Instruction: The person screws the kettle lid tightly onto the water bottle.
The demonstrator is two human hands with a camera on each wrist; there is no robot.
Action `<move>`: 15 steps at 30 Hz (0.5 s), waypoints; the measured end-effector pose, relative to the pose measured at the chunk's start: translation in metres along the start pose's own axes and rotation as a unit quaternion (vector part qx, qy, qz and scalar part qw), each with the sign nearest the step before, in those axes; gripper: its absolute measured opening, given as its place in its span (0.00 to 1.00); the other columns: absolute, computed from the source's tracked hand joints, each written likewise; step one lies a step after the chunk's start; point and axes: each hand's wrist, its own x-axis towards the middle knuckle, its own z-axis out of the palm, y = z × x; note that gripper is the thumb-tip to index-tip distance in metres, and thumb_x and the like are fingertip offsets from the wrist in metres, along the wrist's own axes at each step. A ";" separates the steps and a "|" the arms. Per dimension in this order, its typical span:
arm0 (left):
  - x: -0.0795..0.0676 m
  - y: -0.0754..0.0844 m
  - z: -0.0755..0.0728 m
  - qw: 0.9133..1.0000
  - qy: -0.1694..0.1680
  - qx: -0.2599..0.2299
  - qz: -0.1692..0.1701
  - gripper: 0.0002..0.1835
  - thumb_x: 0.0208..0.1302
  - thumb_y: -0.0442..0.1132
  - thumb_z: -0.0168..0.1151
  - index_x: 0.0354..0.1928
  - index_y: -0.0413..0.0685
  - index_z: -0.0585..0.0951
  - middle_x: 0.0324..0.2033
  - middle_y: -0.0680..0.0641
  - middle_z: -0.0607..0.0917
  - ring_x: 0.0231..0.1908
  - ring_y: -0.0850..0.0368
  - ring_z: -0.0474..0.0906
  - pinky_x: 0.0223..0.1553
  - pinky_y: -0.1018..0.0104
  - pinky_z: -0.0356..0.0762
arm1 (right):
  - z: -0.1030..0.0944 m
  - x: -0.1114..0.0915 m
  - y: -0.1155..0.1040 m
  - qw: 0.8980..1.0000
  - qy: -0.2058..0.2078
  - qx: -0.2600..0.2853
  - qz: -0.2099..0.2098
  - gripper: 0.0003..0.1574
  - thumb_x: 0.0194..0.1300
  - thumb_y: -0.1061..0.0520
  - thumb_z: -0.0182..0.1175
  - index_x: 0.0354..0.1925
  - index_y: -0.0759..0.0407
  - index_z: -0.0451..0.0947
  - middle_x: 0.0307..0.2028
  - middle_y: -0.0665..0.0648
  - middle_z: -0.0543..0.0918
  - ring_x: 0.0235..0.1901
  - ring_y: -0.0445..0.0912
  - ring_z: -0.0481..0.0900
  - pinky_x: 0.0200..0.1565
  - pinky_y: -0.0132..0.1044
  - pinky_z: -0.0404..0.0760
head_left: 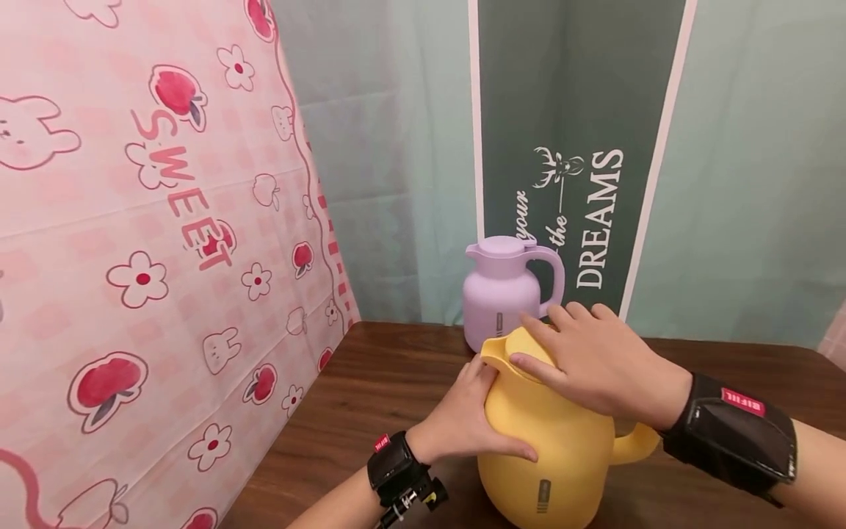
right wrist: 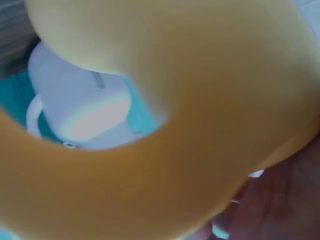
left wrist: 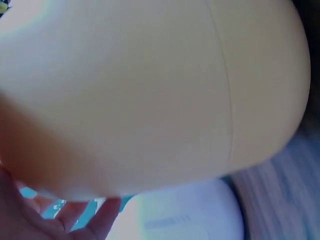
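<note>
A yellow thermos jug (head_left: 548, 470) with a short spout and a side handle stands upright on the table, in front of me. My left hand (head_left: 463, 419) grips its upper body from the left, thumb across the front and fingers round the far side. Over the top, my right hand (head_left: 601, 356) holds the round yellow lid (head_left: 524, 347), thumb along the near edge and forefinger along the far edge. The jug's handle (head_left: 637, 444) sticks out to the right, below the right wrist. In the left wrist view the jug's smooth wall (left wrist: 150, 100) fills most of the picture.
Behind the yellow jug stands a lilac thermos jug (head_left: 500, 294), its spout to the left and handle to the right. Both are on a dark wooden table (head_left: 383, 375). A pink printed cloth (head_left: 165, 308) hangs at left, and a green curtain (head_left: 377, 147) hangs at the back.
</note>
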 end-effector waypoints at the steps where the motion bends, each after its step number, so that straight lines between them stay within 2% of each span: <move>1: 0.000 -0.002 -0.001 1.000 -0.009 0.014 -0.001 0.63 0.29 0.64 0.74 0.69 0.69 0.47 0.66 0.60 0.53 0.61 0.63 0.55 0.57 0.60 0.67 | 0.002 -0.002 0.003 1.000 -0.003 0.005 0.008 0.38 0.66 0.30 0.38 0.55 0.54 0.75 0.42 0.57 0.78 0.40 0.51 0.73 0.37 0.48 0.71; 3: -0.003 -0.007 -0.001 0.999 -0.028 0.021 -0.016 0.59 0.33 0.67 0.70 0.69 0.69 0.49 0.65 0.60 0.56 0.59 0.63 0.58 0.55 0.62 0.69 | 0.005 -0.007 0.010 0.999 -0.011 0.015 0.026 0.37 0.66 0.30 0.37 0.53 0.53 0.76 0.42 0.55 0.79 0.42 0.51 0.73 0.39 0.50 0.70; 4: -0.006 -0.009 -0.001 0.999 -0.038 0.009 -0.031 0.56 0.37 0.67 0.68 0.68 0.69 0.50 0.64 0.59 0.58 0.58 0.64 0.59 0.54 0.63 0.70 | 0.007 -0.011 0.015 0.999 -0.015 0.015 0.028 0.36 0.67 0.31 0.37 0.52 0.52 0.77 0.42 0.54 0.80 0.42 0.51 0.73 0.39 0.51 0.71; 6: -0.015 -0.015 0.002 0.995 -0.061 -0.046 -0.064 0.48 0.46 0.66 0.64 0.67 0.68 0.53 0.61 0.58 0.64 0.55 0.66 0.64 0.50 0.66 0.72 | 0.011 -0.022 0.027 0.996 -0.037 0.058 0.052 0.31 0.69 0.34 0.37 0.49 0.47 0.79 0.40 0.49 0.81 0.42 0.49 0.75 0.40 0.51 0.72; 8: -0.026 -0.021 0.005 0.985 -0.087 -0.117 -0.094 0.42 0.53 0.62 0.60 0.68 0.66 0.54 0.59 0.56 0.69 0.53 0.67 0.67 0.49 0.68 0.73 | 0.017 -0.039 0.039 0.986 -0.054 0.136 0.078 0.25 0.71 0.39 0.37 0.48 0.42 0.79 0.39 0.45 0.82 0.41 0.44 0.77 0.40 0.49 0.75; 10: -0.040 -0.025 0.009 0.972 -0.114 -0.173 -0.115 0.38 0.58 0.59 0.57 0.68 0.65 0.54 0.59 0.55 0.70 0.52 0.67 0.68 0.47 0.69 0.74 | 0.029 -0.060 0.048 0.967 -0.044 0.231 0.098 0.18 0.73 0.46 0.40 0.46 0.41 0.77 0.39 0.43 0.82 0.40 0.40 0.79 0.40 0.43 0.79; 12: -0.053 -0.027 0.013 0.961 -0.136 -0.202 -0.127 0.38 0.61 0.57 0.55 0.69 0.66 0.51 0.61 0.54 0.68 0.53 0.66 0.68 0.46 0.69 0.75 | 0.045 -0.083 0.050 0.940 -0.014 0.316 0.131 0.15 0.72 0.53 0.44 0.50 0.41 0.74 0.40 0.39 0.81 0.38 0.35 0.78 0.37 0.36 0.79; 15: -0.068 -0.023 0.017 0.954 -0.149 -0.219 -0.137 0.39 0.63 0.55 0.54 0.70 0.67 0.45 0.66 0.54 0.62 0.57 0.64 0.65 0.46 0.67 0.75 | 0.073 -0.114 0.045 0.908 0.033 0.388 0.157 0.24 0.69 0.61 0.47 0.61 0.48 0.62 0.47 0.35 0.74 0.40 0.32 0.77 0.32 0.32 0.80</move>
